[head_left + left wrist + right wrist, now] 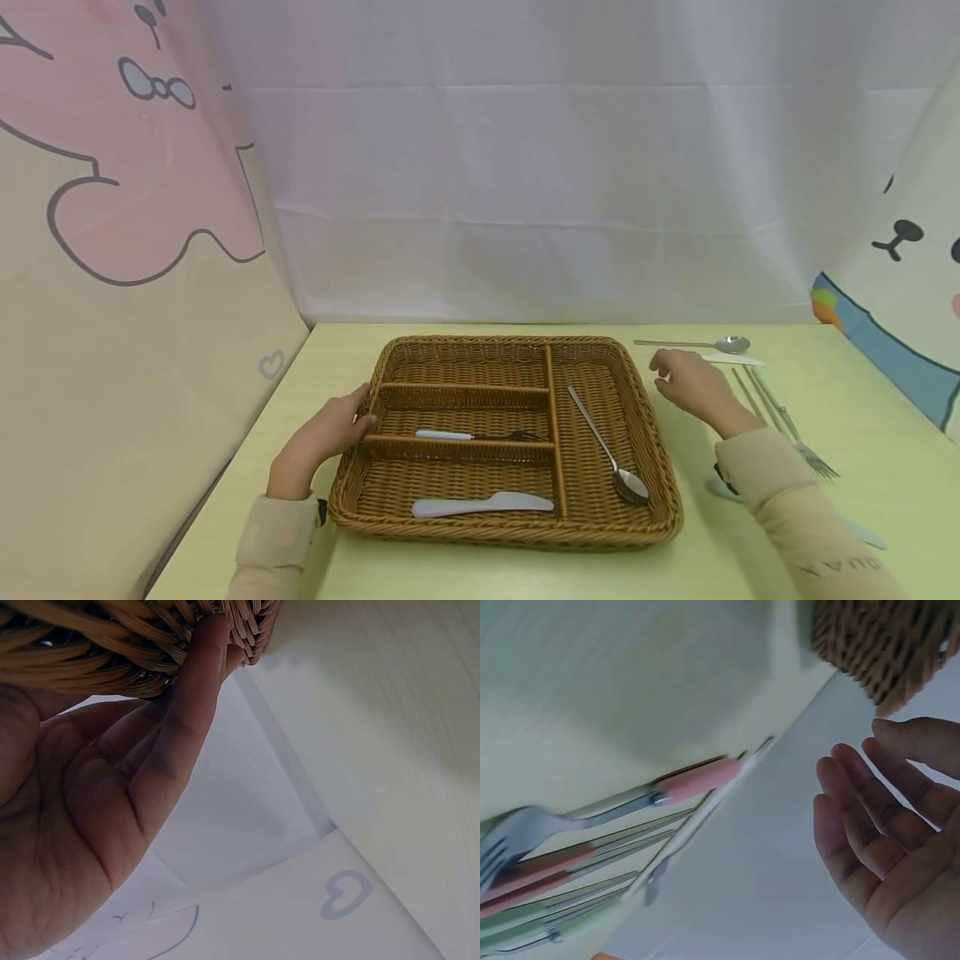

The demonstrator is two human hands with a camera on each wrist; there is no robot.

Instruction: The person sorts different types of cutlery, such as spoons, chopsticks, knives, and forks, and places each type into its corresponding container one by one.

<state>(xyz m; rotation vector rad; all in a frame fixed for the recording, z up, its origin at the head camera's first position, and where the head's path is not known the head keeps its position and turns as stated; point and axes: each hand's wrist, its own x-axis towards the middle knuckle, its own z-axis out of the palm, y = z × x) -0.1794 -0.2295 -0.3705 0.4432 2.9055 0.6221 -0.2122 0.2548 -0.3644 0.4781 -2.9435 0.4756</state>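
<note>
Pinching the left rim of the wicker basket (pixel 502 533), set mid-table, with the left hand (pixel 327 429). Holding nothing in the right hand (pixel 693 385), with fingers loosely curved, just right of the basket. Printed on the right sleeve (pixel 795 508): upside-down letters, too faint for sure reading.

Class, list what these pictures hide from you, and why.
Head view: whether both slender pale bluish cutlery ends join; the beige right sleeve hides between.
Left wrist: most of the brown wicker basket; cut off by the top edge.
Right wrist: the pink-handled metal fork's tine tips; cut off by the left edge.
</note>
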